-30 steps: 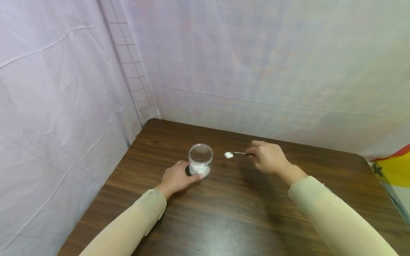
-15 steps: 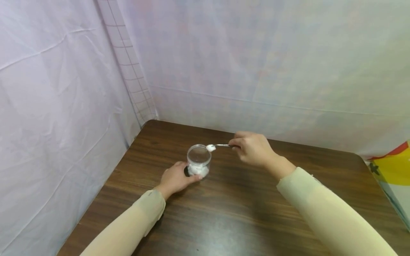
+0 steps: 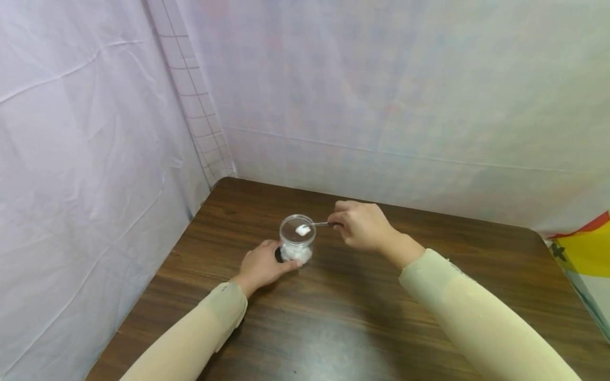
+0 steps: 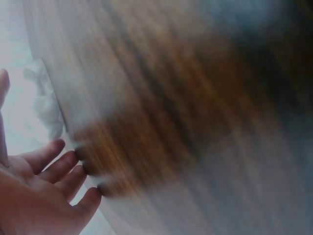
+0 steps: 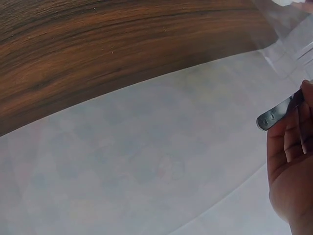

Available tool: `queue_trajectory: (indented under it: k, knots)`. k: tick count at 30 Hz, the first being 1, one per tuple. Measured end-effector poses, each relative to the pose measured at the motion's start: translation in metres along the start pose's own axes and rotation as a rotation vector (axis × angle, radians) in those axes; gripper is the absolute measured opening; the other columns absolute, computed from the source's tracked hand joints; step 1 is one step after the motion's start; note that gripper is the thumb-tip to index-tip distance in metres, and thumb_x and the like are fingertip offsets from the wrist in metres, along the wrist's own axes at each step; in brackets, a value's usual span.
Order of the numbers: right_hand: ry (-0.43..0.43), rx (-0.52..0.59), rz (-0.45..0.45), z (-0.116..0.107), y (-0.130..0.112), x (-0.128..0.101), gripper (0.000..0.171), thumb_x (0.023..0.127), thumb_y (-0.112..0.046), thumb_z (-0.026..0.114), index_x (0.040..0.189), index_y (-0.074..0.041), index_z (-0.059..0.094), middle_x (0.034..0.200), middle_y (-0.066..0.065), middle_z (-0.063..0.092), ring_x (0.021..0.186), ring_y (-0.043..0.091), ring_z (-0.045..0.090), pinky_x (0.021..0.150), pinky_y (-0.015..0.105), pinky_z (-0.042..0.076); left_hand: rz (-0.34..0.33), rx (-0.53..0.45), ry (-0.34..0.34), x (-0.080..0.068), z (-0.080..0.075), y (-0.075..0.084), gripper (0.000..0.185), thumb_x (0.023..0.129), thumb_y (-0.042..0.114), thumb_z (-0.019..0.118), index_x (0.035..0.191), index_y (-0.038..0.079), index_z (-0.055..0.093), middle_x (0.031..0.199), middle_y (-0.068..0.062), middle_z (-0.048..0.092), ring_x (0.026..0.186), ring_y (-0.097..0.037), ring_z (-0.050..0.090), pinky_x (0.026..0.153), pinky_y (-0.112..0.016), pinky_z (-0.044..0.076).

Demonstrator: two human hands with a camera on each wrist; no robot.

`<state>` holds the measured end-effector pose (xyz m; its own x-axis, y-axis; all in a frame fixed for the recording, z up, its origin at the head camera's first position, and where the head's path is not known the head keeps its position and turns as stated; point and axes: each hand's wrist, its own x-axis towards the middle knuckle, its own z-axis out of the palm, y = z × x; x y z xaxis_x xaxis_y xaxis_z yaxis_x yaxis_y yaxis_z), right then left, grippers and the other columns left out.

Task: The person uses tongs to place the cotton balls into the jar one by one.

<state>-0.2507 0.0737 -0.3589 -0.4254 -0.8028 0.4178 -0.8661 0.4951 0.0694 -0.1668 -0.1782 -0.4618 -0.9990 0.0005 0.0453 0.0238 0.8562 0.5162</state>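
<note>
My left hand (image 3: 263, 267) holds a clear, lidless jar (image 3: 297, 244) upright on the table, thumb across its near side. White cotton balls (image 3: 296, 254) fill its lower part; they also show as a pale clump of cotton (image 4: 46, 105) in the left wrist view. A small dark patch (image 3: 279, 255) shows between palm and jar. My right hand (image 3: 364, 225) pinches metal tweezers (image 3: 321, 224), whose broad end (image 5: 274, 117) sticks out from the fingers in the right wrist view. At the tweezers' tips a single cotton ball (image 3: 302, 230) overlaps the jar's mouth.
The brown wood-grain table (image 3: 229, 222) has rounded far corners. Pale curtains (image 3: 381, 106) hang along its back and a white sheet (image 3: 95, 185) on the left. A yellow and red cloth (image 3: 588, 248) lies beyond the right edge.
My right hand has moved left with the tweezers, bringing the cotton ball from right of the jar to its rim and then over its mouth. The left hand and jar have stayed put.
</note>
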Motion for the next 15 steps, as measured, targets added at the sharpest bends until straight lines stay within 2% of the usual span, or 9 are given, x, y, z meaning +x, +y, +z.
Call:
queue_trajectory:
  k: [7, 15]
  knots:
    - [-0.004, -0.027, -0.002, -0.001, 0.001, -0.005, 0.015, 0.081, -0.011, 0.077, 0.096, -0.015, 0.078, 0.082, -0.007, 0.057, 0.063, 0.009, 0.054, 0.047, 0.028, 0.046, 0.016, 0.003, -0.006, 0.002, 0.002, 0.002, 0.082, 0.081, 0.069, 0.067, 0.135, 0.007, 0.060, 0.137, -0.013, 0.057, 0.126, -0.031, 0.054, 0.103, -0.055, 0.039]
    - [0.060, -0.013, 0.015, -0.009, 0.007, -0.025, 0.014, 0.084, -0.014, 0.077, 0.098, -0.015, 0.078, 0.082, -0.006, 0.056, 0.060, 0.008, 0.051, 0.045, 0.027, 0.042, 0.021, 0.007, -0.017, 0.002, 0.005, 0.002, 0.085, 0.080, 0.072, 0.066, 0.137, 0.008, 0.059, 0.139, -0.013, 0.057, 0.127, -0.031, 0.053, 0.104, -0.056, 0.039]
